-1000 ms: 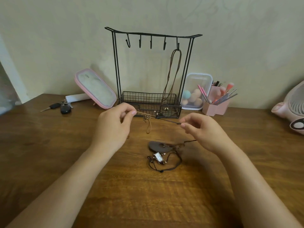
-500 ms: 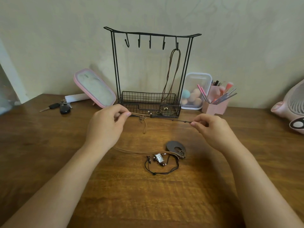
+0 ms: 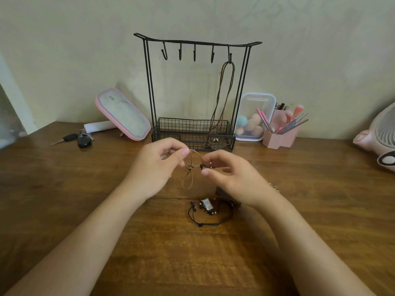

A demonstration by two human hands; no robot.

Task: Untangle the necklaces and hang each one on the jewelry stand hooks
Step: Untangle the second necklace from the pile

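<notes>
Worktop (image 3: 149,253): black-cord necklace (image 3: 210,212) lying loose beside the right wrist; not yet hung.
Left hand (image 3: 154,167): fingers curled, pinching brown-cord necklace (image 3: 190,166) by its rings.
Right hand (image 3: 233,178): thumb and forefinger pinching the dark knot, other fingers spread.
Jewelry stand (image 3: 149,82): hung necklace (image 3: 228,63) on the rightmost hook; four hooks free.
Remaining: apparently two necklaces to separate and hang.

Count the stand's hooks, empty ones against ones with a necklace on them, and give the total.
Empty hooks: 4
Loaded hooks, holding a necklace: 1
Total: 5
</notes>
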